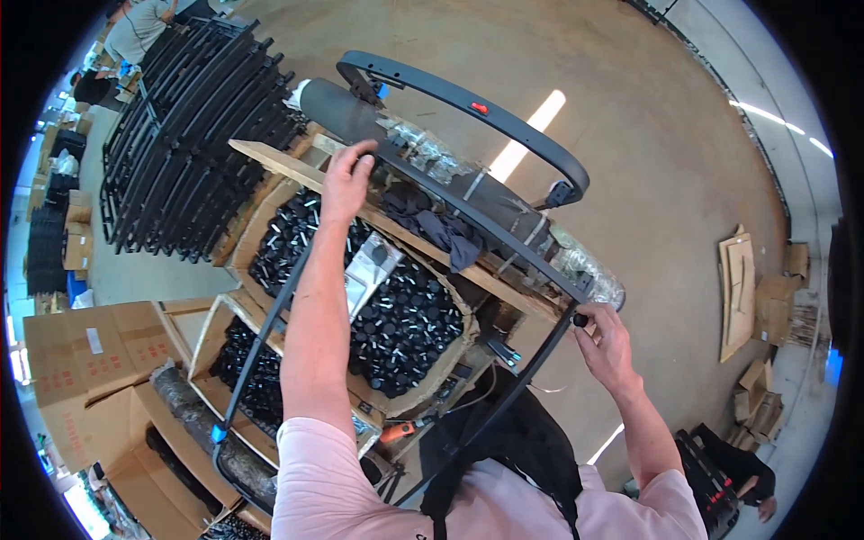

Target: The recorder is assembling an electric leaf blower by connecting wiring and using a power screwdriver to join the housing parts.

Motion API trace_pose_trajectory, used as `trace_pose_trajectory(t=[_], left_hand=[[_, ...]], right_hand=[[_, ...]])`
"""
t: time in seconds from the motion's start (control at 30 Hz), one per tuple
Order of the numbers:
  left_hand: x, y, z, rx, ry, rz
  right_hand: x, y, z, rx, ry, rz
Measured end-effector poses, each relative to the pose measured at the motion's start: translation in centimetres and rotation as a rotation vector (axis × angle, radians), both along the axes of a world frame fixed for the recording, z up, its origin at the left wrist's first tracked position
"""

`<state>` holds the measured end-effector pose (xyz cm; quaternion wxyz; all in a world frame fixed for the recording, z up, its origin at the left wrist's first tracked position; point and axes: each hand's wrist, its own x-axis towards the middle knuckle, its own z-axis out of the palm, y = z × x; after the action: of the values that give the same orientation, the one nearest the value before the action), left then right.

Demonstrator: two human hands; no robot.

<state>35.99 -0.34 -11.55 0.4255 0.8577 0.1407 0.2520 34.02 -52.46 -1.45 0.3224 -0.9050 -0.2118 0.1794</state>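
Our left hand (346,180) is up and far out, fingers curled over the top run of the black metal frame (477,220) where it crosses the wooden plank (297,166); it looks like a loose closed grip, palm down. Our right hand (607,342) is low and close to the body, thumb and fingers pinched on a small black knob (580,319) at the frame's near-right corner. We can't tell if that knob is a bolt head or a cap.

Key relation: the frame's long axis runs diagonally, from our left hand at upper left down to our right hand at lower right. So we hold both ends of that one rail, left at full reach, right tucked in. From the right corner another black bar (504,405) drops back toward our chest; on the left a matching side bar (270,333) runs down to a blue end cap (219,434). The right hand is nearer to the joint; the left just steadies.

Beyond the rail: a curved black handlebar (486,112) with a small red button arches over the far side, and a grey padded roll (346,108) with clear plastic wrap lies along the plank. A dark cloth (441,225) is draped just under the rail.

Below the frame, open cardboard boxes (270,193) hold heaps of small black parts (405,324). An orange-handled tool (400,430) lies near our body. A stack of black frames (189,135) stands on the floor at upper left, closed cartons (90,351) at left.
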Motion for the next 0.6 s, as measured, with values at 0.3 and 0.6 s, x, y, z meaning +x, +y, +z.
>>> trace_pose_trajectory(t=[0.3, 0.6], left_hand=[[0.1, 0.8, -1.5, -0.083, 0.016, -0.007], [0.1, -0.7, -0.1, -0.149, 0.137, 0.078]], right_hand=[[-0.1, -0.8, -1.3, -0.059, -0.124, -0.007], [0.4, 0.9, -0.1, -0.304, -0.207, 0.103]])
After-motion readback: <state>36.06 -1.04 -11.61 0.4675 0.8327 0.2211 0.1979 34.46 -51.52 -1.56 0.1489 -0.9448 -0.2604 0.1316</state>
